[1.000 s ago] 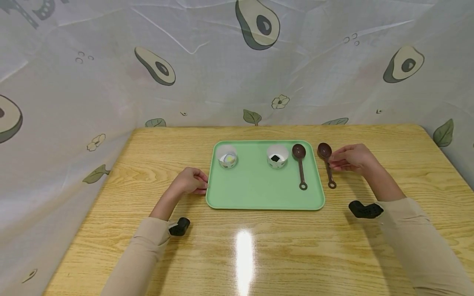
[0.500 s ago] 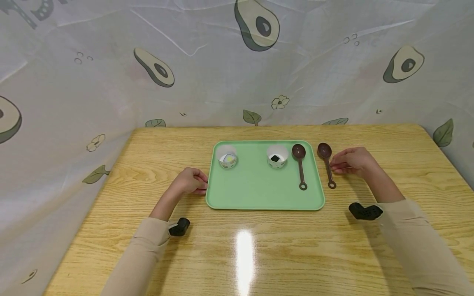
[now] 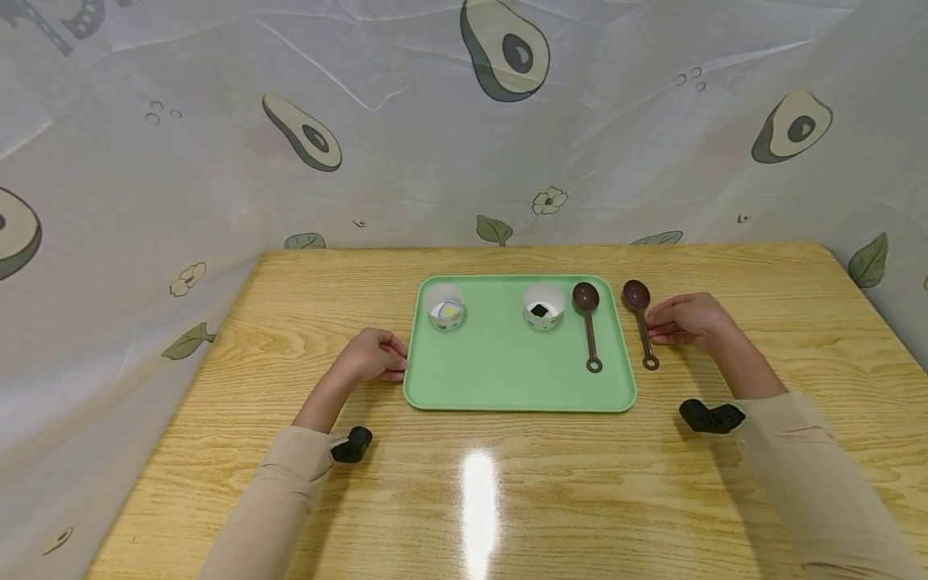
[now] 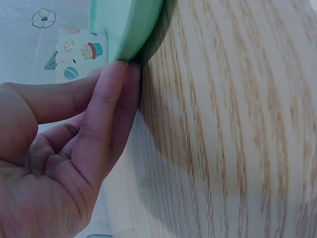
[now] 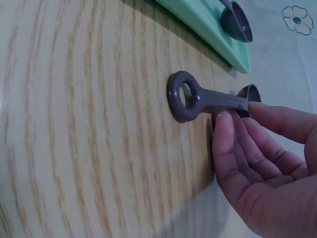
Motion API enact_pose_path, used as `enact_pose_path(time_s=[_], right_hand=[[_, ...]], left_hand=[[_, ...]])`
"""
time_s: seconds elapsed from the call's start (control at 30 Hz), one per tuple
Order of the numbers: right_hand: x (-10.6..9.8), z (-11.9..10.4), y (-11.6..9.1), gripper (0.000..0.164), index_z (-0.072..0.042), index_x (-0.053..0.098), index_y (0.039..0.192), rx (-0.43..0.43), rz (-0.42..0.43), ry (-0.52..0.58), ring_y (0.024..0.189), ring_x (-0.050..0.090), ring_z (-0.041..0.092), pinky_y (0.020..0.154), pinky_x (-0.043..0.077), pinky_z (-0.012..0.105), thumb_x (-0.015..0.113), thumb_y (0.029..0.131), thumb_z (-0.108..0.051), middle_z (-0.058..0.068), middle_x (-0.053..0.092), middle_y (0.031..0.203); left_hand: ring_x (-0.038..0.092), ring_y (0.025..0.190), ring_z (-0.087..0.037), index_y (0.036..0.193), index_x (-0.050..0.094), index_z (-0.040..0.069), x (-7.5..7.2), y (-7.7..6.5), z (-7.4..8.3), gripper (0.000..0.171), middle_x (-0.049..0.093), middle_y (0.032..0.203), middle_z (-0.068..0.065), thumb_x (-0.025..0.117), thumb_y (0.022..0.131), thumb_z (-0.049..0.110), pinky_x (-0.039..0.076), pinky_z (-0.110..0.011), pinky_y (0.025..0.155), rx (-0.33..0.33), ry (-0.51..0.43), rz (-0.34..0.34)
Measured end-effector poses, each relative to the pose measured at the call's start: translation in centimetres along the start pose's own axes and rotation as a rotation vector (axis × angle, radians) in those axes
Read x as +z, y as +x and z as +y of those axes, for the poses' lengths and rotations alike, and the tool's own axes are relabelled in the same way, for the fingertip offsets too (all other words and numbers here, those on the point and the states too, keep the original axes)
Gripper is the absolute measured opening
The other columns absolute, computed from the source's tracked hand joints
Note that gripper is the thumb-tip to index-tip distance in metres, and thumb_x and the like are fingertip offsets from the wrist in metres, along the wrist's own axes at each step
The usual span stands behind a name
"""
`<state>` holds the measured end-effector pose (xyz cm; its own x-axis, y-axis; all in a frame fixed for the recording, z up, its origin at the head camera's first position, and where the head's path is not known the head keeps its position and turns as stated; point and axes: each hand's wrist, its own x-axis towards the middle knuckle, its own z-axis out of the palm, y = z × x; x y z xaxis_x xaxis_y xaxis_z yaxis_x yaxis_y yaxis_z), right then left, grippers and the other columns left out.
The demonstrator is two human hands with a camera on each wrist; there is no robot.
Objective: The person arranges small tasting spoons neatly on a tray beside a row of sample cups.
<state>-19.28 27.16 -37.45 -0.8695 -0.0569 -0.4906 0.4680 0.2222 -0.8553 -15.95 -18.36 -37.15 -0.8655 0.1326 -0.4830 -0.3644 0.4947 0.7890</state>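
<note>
A light-green tray [image 3: 500, 379] lies on the wooden table. My left hand [image 3: 373, 354] is at its left edge; in the left wrist view, the fingertips [image 4: 116, 74] pinch its rim. Right of the tray lies a brown spoon [image 3: 642, 326] with a deep round bowl and a ring-ended handle. My right hand [image 3: 685, 320] is beside this spoon, fingers loosely bent. In the right wrist view the thumb and index finger are right at the handle [image 5: 223, 100]. A similar brown spoon [image 3: 590, 330] lies on the tray.
Two white paper cups stand on the tray: the left cup [image 3: 444, 310] holds something pale with yellow, the right cup [image 3: 543, 310] a small black piece. A white curtain [image 3: 406, 161] printed with avocados hangs behind the table [image 3: 551, 483].
My right hand has shifted slightly down and to the right along the spoon's handle, and the spoon has stayed in place. The left hand and tray have not moved.
</note>
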Motion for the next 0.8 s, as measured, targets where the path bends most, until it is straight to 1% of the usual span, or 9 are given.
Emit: enact_pose_path(time_s=[0.03,0.1,0.27,0.5,0.57,0.67,0.8], right_hand=[[0.03,0.02,0.00,0.005,0.003,0.058,0.091,0.002,-0.001,0.004,0.064,0.064,0.016,0.065,0.056,0.029,0.056,0.087,0.002,0.003,0.063,0.069],[0.16,0.07,0.01,0.007,0.004,0.058,0.093,0.002,-0.005,0.009,0.064,0.064,0.015,0.065,0.056,0.029,0.057,0.087,0.002,0.003,0.063,0.069],[0.54,-0.01,-0.06,0.019,0.009,0.054,0.103,0.000,-0.005,0.002,0.063,0.063,0.013,0.065,0.056,0.028,0.058,0.086,0.001,0.002,0.062,0.069],[0.41,0.34,0.26,0.005,0.003,0.061,0.089,-0.005,0.015,0.015,0.062,0.063,0.015,0.064,0.056,0.029,0.058,0.085,0.004,0.004,0.062,0.068],[0.48,0.34,0.22,0.005,0.003,0.060,0.089,-0.010,0.021,0.006,0.061,0.062,0.014,0.064,0.056,0.029,0.058,0.085,0.004,0.003,0.062,0.068],[0.66,0.26,0.06,0.009,0.006,0.058,0.094,-0.011,0.025,-0.005,0.062,0.062,0.014,0.064,0.056,0.028,0.058,0.085,0.004,0.003,0.062,0.067],[0.82,0.20,-0.02,0.020,0.011,0.052,0.104,-0.014,0.013,-0.025,0.062,0.061,0.012,0.065,0.056,0.027,0.056,0.086,0.005,0.002,0.061,0.068]], left_hand=[[0.058,0.063,-0.015,0.098,0.054,-0.012,0.03,0.00,0.00,0.016,0.051,0.077,-0.012,0.058,0.083,-0.010,0.056,-0.028,0.063,-0.001,-0.001,0.002],[0.058,0.063,-0.015,0.098,0.054,-0.012,0.08,-0.03,0.02,0.016,0.051,0.077,-0.012,0.058,0.083,-0.010,0.056,-0.028,0.063,-0.001,-0.002,0.003],[0.058,0.063,-0.015,0.098,0.054,-0.011,0.12,-0.10,-0.03,0.015,0.051,0.077,-0.012,0.058,0.083,-0.010,0.056,-0.028,0.063,0.004,0.000,0.004],[0.058,0.063,-0.015,0.098,0.054,-0.011,0.09,-0.06,-0.10,0.015,0.051,0.077,-0.012,0.058,0.083,-0.010,0.056,-0.028,0.064,0.005,-0.001,0.008],[0.058,0.063,-0.015,0.098,0.053,-0.012,0.06,-0.03,-0.14,0.016,0.051,0.077,-0.012,0.058,0.083,-0.010,0.056,-0.029,0.064,0.010,-0.001,0.004],[0.058,0.063,-0.015,0.098,0.053,-0.012,0.08,0.03,-0.21,0.016,0.051,0.077,-0.012,0.058,0.083,-0.010,0.056,-0.029,0.064,0.011,-0.001,0.005],[0.059,0.063,-0.016,0.098,0.054,-0.011,0.18,0.03,-0.20,0.015,0.051,0.077,-0.012,0.058,0.083,-0.010,0.056,-0.029,0.064,0.005,0.000,0.012]])
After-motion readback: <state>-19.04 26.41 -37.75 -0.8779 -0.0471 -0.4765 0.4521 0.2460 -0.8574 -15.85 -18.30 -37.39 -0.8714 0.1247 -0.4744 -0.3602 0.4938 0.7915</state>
